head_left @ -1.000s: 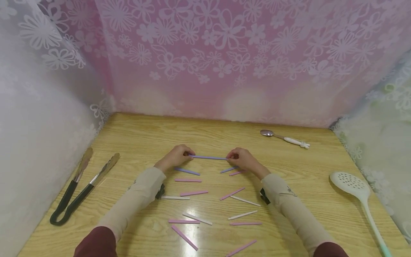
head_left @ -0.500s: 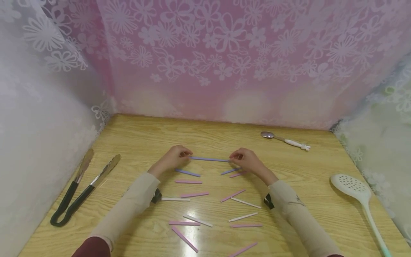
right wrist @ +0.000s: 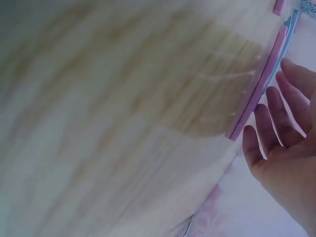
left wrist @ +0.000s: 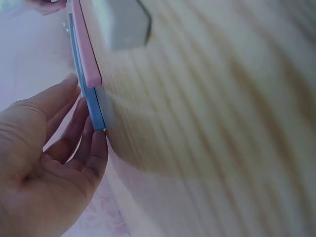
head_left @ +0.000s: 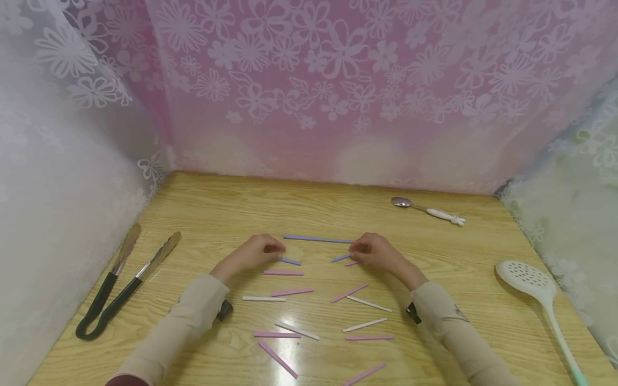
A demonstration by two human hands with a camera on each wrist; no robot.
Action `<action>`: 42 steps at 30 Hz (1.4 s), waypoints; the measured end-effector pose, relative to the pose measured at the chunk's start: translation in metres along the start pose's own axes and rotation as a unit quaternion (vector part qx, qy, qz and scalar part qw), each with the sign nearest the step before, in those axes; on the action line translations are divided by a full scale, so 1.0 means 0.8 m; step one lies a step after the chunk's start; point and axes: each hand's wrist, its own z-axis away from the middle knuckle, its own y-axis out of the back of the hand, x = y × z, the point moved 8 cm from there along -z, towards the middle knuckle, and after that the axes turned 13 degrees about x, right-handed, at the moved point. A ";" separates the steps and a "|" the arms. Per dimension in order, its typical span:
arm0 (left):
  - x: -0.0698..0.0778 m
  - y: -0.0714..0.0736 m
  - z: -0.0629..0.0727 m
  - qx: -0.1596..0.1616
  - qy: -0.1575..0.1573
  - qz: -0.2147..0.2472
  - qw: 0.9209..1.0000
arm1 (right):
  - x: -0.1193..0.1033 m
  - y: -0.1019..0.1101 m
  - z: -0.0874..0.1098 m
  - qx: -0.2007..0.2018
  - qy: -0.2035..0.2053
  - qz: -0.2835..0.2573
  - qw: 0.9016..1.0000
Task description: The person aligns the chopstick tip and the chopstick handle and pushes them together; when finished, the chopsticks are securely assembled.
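In the head view, a long blue stick [head_left: 316,239] lies across the table, nearest the back of the stick layout. Just below its left end is my left hand [head_left: 253,252], with its fingers at the outer end of a short blue stick [head_left: 291,261]. The left wrist view shows those fingertips touching the blue stick [left wrist: 89,98], beside a pink stick [left wrist: 86,49]. At the long stick's right end is my right hand [head_left: 379,254], with loosely bent fingers by another short blue stick [head_left: 340,258] and a pink stick [head_left: 351,263]. No stick shows between the right fingers [right wrist: 252,143].
Several pink and white sticks, such as a white stick [head_left: 264,298] and a pink stick [head_left: 369,338], lie in two columns on the wooden table [head_left: 232,198]. Black-handled tongs [head_left: 118,300] lie left, a spoon [head_left: 427,210] back right, and a white slotted turner [head_left: 531,281] right.
Both hands have let go of the long blue stick, which lies on the table. My left hand has come down and left to the short blue stick; my right hand has shifted right and nearer.
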 end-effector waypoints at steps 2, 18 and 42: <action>0.002 -0.002 0.001 -0.007 -0.007 0.001 1.000 | 0.000 -0.001 -0.001 -0.001 0.017 0.009 1.000; 0.010 -0.008 0.002 -0.036 -0.020 -0.021 0.999 | -0.003 0.000 -0.005 -0.009 0.023 0.022 0.999; 0.050 -0.016 -0.011 0.021 -0.032 0.014 0.999 | -0.055 0.005 0.002 0.032 -0.006 -0.075 0.997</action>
